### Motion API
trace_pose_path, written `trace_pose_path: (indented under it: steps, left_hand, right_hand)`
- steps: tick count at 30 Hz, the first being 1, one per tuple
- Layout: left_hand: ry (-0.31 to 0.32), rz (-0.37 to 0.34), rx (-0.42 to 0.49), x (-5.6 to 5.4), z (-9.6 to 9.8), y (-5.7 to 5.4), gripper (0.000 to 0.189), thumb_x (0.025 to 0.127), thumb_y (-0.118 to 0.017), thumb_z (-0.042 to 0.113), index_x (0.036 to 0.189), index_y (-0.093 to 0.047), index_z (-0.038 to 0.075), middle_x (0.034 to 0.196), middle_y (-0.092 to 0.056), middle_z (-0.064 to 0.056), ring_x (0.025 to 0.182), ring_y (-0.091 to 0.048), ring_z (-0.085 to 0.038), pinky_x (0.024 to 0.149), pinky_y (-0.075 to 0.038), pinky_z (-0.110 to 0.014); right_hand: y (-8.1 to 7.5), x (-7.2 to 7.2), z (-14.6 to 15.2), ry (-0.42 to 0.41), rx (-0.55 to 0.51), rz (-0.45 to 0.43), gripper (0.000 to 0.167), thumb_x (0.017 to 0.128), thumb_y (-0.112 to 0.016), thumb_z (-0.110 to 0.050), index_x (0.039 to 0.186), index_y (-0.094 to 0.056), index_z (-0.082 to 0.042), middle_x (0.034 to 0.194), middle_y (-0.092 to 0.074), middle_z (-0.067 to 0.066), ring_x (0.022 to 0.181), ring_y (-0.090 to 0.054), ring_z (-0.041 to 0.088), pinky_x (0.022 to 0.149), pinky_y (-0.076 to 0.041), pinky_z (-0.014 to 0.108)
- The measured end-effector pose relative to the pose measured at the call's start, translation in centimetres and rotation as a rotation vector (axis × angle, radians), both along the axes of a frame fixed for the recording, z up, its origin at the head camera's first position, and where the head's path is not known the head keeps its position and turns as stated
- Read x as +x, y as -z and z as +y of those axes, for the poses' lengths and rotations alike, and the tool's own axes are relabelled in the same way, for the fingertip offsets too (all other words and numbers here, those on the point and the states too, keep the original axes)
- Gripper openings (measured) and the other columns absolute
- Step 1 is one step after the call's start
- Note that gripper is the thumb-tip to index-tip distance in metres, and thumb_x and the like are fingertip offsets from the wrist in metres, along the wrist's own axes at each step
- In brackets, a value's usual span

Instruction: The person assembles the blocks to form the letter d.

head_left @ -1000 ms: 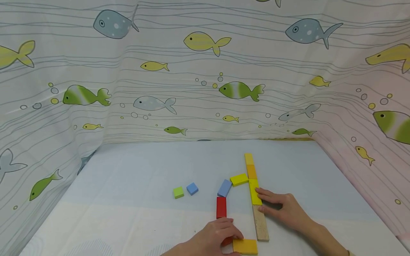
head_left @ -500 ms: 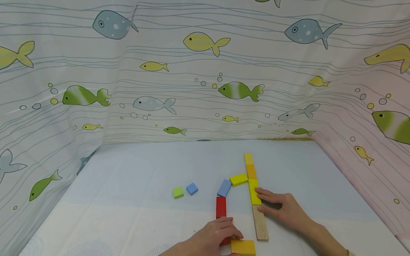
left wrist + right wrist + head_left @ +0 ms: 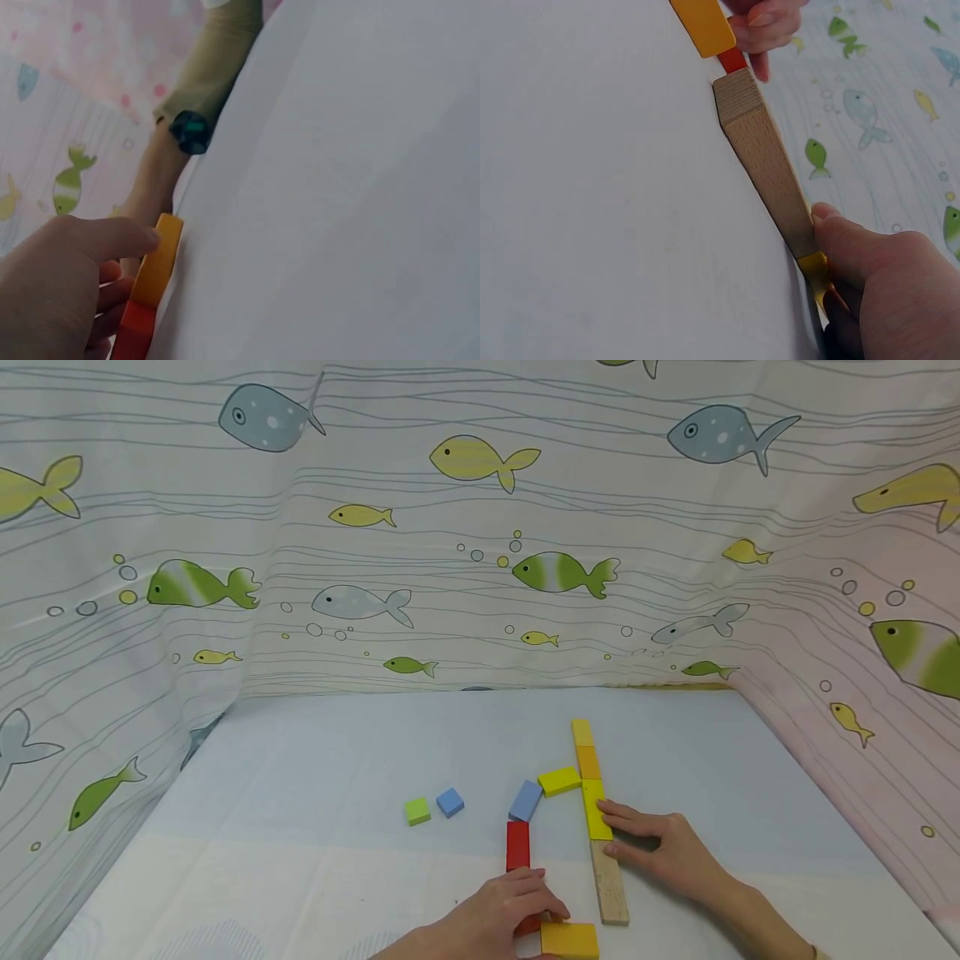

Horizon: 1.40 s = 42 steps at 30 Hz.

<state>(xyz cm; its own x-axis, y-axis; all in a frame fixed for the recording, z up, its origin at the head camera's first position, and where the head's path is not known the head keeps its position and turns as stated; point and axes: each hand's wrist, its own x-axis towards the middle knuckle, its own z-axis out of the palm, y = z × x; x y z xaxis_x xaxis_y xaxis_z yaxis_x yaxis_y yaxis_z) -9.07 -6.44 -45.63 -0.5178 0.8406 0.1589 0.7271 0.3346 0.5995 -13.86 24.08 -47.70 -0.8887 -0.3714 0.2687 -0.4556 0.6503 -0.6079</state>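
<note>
My left hand pinches an orange-yellow wooden block, thumb on its near side and fingertips at its far edge. That block lies against a red block, partly hidden by the hand; another red block lies farther back. My right hand rests along a straight row on the right. Its fingertips touch a yellow block, and its thumb lies by the end of a bare wooden plank. A blue block and a slanted yellow block link the red blocks to the row.
A loose green block and a blue cube lie left of the outline. An orange block and a small yellow block end the row at the back. A fish-patterned curtain surrounds the pale tabletop.
The orange-yellow block has shifted slightly left in my left hand, toward the red block, widening its gap from the plank. My right hand has stayed in place.
</note>
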Motion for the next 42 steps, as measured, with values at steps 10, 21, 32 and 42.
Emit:
trace_pose_path:
  steps: [10, 21, 32, 42]
  left_hand:
    - [-0.136, -0.04, 0.051, -0.4, -1.0, -1.5, 0.029, 0.097, -0.063, 0.042, 0.121, -0.064, 0.026, 0.117, -0.064, 0.016, 0.117, -0.056, -0.009, 0.097, -0.052, -0.027]
    - [-0.335, 0.039, 0.127, -4.3, -5.3, -3.3, 0.03, 0.091, -0.073, 0.022, 0.12, -0.067, 0.016, 0.115, -0.069, 0.004, 0.108, -0.062, -0.017, 0.094, -0.055, -0.038]
    - [-0.462, 0.076, 0.087, -7.6, -10.3, -3.1, 0.039, 0.083, -0.081, 0.015, 0.12, -0.068, 0.015, 0.119, -0.068, 0.008, 0.113, -0.061, -0.015, 0.099, -0.051, -0.042]
    - [-0.532, -0.022, -0.009, -9.2, -13.4, -2.9, 0.045, 0.081, -0.082, 0.014, 0.123, -0.066, 0.012, 0.12, -0.067, 0.002, 0.112, -0.06, -0.025, 0.096, -0.051, -0.048]
  right_hand:
    - [-0.1, 0.2, 0.0, 0.016, -0.003, -0.03, 0.051, 0.083, -0.074, -0.051, 0.127, -0.071, -0.024, 0.132, -0.063, -0.016, 0.123, -0.061, 0.015, 0.096, -0.053, 0.026]
    - [0.1, 0.1, 0.1, 0.001, -0.019, -0.016, 0.049, 0.084, -0.075, -0.047, 0.126, -0.071, -0.021, 0.133, -0.063, -0.013, 0.123, -0.061, 0.015, 0.096, -0.052, 0.023]
    - [0.3, 0.0, 0.1, -0.023, -0.056, 0.019, 0.047, 0.083, -0.078, -0.042, 0.124, -0.072, -0.018, 0.132, -0.064, -0.011, 0.121, -0.061, 0.012, 0.096, -0.046, 0.014]
    - [0.2, 0.0, 0.0, -0.008, -0.032, 0.004, 0.049, 0.083, -0.077, -0.047, 0.123, -0.073, -0.019, 0.132, -0.064, -0.014, 0.121, -0.062, 0.013, 0.096, -0.052, 0.022]
